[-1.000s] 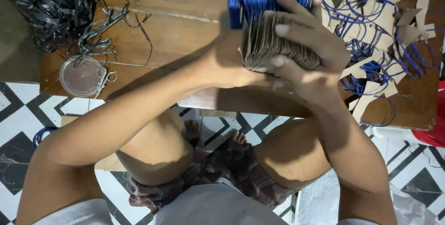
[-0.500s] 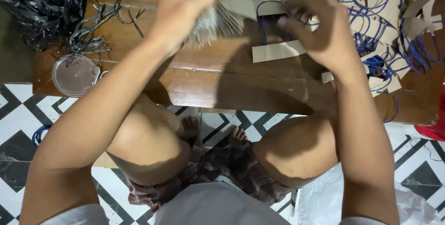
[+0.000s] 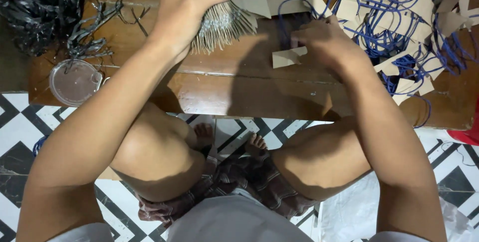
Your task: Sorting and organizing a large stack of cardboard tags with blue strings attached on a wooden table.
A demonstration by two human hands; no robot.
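Brown tag stack (image 3: 219, 20) gripped (left hand (image 3: 182, 15)), bare table (image 3: 239, 87) edge

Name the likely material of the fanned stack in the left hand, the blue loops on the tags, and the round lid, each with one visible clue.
Stack of tags in the left hand: matte brown card, probably kraft paper; thin layered edges fan out.
Blue cords: looks like soft string; they loop and tangle loosely.
Round lid: seemingly clear plastic; the wooden table shows through.

A low brown wooden table (image 3: 239, 90) stands on black-and-white, seemingly tiled floor (image 3: 20, 137).
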